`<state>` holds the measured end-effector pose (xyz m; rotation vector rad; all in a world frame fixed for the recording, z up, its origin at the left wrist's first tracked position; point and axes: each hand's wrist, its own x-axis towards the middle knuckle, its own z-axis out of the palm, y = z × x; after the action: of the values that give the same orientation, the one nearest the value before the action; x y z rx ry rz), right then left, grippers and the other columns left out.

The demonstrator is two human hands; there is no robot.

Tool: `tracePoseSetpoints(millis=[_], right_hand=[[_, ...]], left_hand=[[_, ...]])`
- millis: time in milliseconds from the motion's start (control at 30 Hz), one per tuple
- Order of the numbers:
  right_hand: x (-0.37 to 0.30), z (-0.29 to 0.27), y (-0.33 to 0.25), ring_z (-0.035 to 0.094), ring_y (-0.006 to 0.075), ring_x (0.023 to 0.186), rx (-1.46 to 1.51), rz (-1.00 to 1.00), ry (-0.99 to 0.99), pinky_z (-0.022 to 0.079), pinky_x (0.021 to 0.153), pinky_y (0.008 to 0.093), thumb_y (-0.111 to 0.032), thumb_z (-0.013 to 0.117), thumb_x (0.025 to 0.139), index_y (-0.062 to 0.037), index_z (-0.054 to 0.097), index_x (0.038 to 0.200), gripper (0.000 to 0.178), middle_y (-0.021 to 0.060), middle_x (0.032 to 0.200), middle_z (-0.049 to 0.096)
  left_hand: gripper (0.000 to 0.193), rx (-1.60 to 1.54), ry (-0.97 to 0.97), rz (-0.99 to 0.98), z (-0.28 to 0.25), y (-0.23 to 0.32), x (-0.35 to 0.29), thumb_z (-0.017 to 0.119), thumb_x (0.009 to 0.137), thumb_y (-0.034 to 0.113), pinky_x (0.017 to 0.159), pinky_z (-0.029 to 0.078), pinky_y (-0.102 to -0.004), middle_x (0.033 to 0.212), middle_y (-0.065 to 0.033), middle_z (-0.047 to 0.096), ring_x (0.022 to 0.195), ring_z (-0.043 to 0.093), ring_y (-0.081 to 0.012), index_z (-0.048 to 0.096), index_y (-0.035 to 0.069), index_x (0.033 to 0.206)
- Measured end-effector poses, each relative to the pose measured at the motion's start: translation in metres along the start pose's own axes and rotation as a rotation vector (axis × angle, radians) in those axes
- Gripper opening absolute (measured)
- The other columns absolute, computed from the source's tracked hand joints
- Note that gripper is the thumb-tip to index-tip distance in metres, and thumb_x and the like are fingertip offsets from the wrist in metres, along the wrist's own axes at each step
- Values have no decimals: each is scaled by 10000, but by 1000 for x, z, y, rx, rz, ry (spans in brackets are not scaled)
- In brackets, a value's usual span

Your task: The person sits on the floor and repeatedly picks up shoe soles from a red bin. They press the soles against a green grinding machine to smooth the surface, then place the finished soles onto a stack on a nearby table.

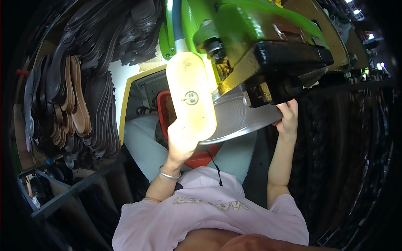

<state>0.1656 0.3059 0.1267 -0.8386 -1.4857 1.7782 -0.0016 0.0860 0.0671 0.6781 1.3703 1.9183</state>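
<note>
A grey ridged piece [240, 117] with fine wavy lines and a curved, shiny edge lies beneath the head of a green machine [247, 25]. It may be a shoe sole, but its far part is hidden. My right hand [288, 117] is closed on its right end, just below the black block of the machine. At the other end is my left hand [180, 144], whose fingers are lost behind a glowing oval lamp [188, 79] and its glare. Whether they grip the piece I cannot tell.
Stacks of dark shoe soles [100, 113] and several tan soles [79, 100] fill the left side. A red bin [163, 108] stands low between my legs, inside a yellow-edged opening [124, 100]. Grey metal racks [83, 188] are at lower left; dark rows hang at right.
</note>
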Motion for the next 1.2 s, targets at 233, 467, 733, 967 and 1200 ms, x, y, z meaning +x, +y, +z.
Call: tracePoseSetpoints(millis=[233,467,733,967,1200], right_hand=[[12,24,25,569,84,797,26,44,-216,462,700,214,-121,621,849,31,543,1099,304,57,947,617],[-4,67,32,573,99,682,-30,-24,-360,421,488,205,-28,622,832,37,524,1139,328,93,955,614],[-3,96,22,571,59,549,-187,-25,-375,413,406,162,22,664,786,95,608,962,199,104,825,668],[-14,106,38,566,42,649,-184,-57,-293,440,560,168,77,687,746,70,576,984,263,51,789,637],[1,1,14,520,47,549,-590,-215,-236,394,440,195,-123,683,830,-10,604,1037,249,34,765,623]], left_hand=[[288,8,123,-20,-23,32,-12,639,808,-64,840,487,-261,1000,-115,655,917,622,-144,569,-83,1087],[218,-58,202,-85,-79,28,-38,665,790,-30,802,467,-253,930,-89,640,847,594,-122,569,-38,985],[192,-180,82,-492,-57,-13,-95,679,797,-42,855,500,-286,997,-104,647,927,614,-134,562,-7,945],[250,-8,-135,-482,18,-59,-97,718,803,38,757,509,-257,979,-86,672,869,620,-109,631,-45,1023],[454,540,-171,-48,-36,-6,-53,703,723,-19,809,536,-318,1162,-114,593,936,644,-194,580,-2,1159]])
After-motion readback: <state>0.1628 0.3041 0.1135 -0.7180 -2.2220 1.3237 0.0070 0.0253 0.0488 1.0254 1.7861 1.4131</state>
